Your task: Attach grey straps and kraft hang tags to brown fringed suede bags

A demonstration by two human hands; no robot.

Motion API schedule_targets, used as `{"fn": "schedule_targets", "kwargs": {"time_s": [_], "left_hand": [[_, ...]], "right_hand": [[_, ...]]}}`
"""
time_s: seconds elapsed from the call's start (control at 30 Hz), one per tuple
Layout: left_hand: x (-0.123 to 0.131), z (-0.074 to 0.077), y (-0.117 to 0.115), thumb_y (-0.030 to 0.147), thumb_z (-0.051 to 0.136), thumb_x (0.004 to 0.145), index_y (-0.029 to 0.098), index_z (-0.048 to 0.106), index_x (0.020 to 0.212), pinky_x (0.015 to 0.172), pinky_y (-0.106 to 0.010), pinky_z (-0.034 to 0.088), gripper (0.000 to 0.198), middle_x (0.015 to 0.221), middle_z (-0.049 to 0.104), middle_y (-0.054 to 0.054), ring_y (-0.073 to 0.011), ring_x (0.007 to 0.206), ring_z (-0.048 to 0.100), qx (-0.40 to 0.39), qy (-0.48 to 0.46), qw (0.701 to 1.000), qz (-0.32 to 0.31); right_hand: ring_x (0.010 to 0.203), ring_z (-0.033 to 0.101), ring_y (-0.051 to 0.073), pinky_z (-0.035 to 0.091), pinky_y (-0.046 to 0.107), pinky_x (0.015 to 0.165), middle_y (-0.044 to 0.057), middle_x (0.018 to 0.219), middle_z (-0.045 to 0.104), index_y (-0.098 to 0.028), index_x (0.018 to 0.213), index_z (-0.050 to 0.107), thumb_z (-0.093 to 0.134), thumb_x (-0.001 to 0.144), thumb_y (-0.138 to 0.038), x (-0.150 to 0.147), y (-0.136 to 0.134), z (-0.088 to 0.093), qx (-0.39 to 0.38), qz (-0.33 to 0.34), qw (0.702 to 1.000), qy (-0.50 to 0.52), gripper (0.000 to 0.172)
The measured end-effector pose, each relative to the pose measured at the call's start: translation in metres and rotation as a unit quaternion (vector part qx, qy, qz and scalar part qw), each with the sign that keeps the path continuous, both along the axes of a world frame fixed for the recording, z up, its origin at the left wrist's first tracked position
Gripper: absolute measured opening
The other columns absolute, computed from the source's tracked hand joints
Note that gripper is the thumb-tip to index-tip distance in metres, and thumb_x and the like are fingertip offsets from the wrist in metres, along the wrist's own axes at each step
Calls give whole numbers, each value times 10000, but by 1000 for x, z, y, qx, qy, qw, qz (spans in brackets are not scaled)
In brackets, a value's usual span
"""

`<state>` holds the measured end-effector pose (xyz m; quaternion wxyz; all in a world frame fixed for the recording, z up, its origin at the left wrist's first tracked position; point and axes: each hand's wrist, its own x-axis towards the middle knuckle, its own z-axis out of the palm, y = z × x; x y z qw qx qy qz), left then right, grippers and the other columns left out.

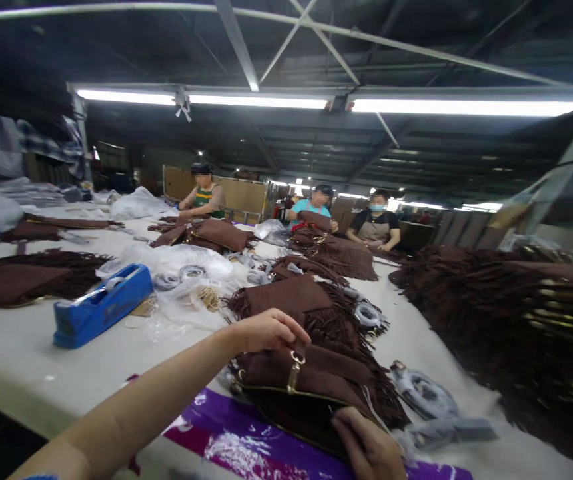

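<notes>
A brown fringed bag (334, 365) lies in front of me, its gold zip edge gaping along the near side. My left hand (272, 331) is closed in a pinch above it, on the short brown strap end that carries a gold snap hook (295, 375). The hook hangs over the bag's face. At the near right corner, my right hand (370, 443) is closed on the bag's open edge; its fingertips are partly hidden by the bag. A thin white string (376, 410) runs beside that hand. Under the bag is shiny purple plastic (236, 433).
A blue tape dispenser (104, 303) stands on the left. Wrapped coiled straps (424, 393) lie on the right, beside a tall stack of brown fringed bags (466, 300). Clear plastic bags (181, 267) and more brown bags cover the middle. Several co-workers stand across the table.
</notes>
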<state>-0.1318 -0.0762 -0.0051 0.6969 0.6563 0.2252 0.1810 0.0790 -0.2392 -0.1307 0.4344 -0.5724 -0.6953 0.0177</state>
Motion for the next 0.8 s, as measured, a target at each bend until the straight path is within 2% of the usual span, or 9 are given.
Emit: {"fn": "schedule_targets", "kwargs": {"time_s": [0.07, 0.17, 0.27, 0.33, 0.4, 0.47, 0.6, 0.67, 0.8], "left_hand": [[28, -19, -12, 142, 627, 596, 106, 702, 950, 734, -286, 501, 364, 764, 670, -32, -145, 709, 617, 35, -2, 999, -2], [57, -37, -21, 88, 586, 677, 148, 689, 988, 799, -277, 479, 332, 868, 671, -29, -151, 817, 605, 282, 21, 958, 41], [69, -39, -22, 61, 492, 808, 165, 685, 945, 808, -283, 456, 259, 914, 637, -52, -161, 859, 571, 562, 100, 818, 75], [72, -34, -22, 115, 478, 877, 165, 671, 847, 794, -300, 449, 202, 893, 611, -66, -180, 859, 547, 662, 150, 731, 74], [75, -28, -23, 199, 520, 899, 165, 644, 774, 823, -321, 432, 179, 922, 598, -73, -203, 920, 525, 702, 147, 692, 82], [79, -24, -26, 247, 564, 892, 166, 624, 760, 831, -305, 415, 167, 926, 598, -57, -195, 931, 521, 688, 116, 710, 93], [88, -32, -32, 237, 542, 910, 163, 599, 731, 667, -219, 393, 202, 725, 574, 10, -124, 700, 529, 592, 98, 797, 65], [89, -41, -35, 226, 526, 916, 161, 624, 763, 660, -214, 397, 192, 731, 594, 3, -124, 698, 547, 585, 82, 805, 61], [83, -57, -41, 178, 483, 913, 180, 674, 967, 730, -238, 441, 198, 858, 656, -40, -153, 800, 604, 619, 52, 782, 51]], "right_hand": [[555, 603, 140, 447, 201, 546, -16, 614, 619, -230, 724, 594, 472, 941, -414, -2, -2, 8, -1, 4, 1000, 1, 309], [536, 556, 132, 416, 202, 524, -23, 588, 571, -218, 667, 542, 478, 930, -352, -7, -4, 16, 5, -13, 1000, 26, 302], [565, 542, 133, 411, 208, 553, -23, 609, 560, -216, 674, 544, 476, 922, -327, -11, -5, 20, -6, -12, 998, 59, 280], [582, 542, 138, 409, 215, 568, -19, 624, 565, -216, 689, 559, 478, 918, -333, -12, -5, 21, -18, -6, 997, 81, 270], [598, 542, 143, 410, 221, 580, -14, 637, 575, -215, 704, 573, 491, 910, -346, -12, -5, 22, -30, -2, 993, 111, 257], [608, 537, 147, 408, 225, 585, -13, 634, 578, -211, 700, 582, 518, 894, -366, -10, -6, 24, -38, -1, 988, 152, 256], [603, 514, 138, 399, 221, 568, -16, 622, 563, -201, 688, 597, 568, 857, -454, -7, -7, 28, -51, -6, 957, 286, 306], [502, 430, 106, 339, 208, 473, -39, 558, 503, -196, 686, 588, 598, 822, -518, -5, -6, 29, -72, -3, 928, 365, 350], [382, 251, 49, 190, 197, 378, -78, 478, 416, -184, 649, 556, 668, 712, -621, -4, -4, 32, -118, 10, 884, 452, 455]]}}
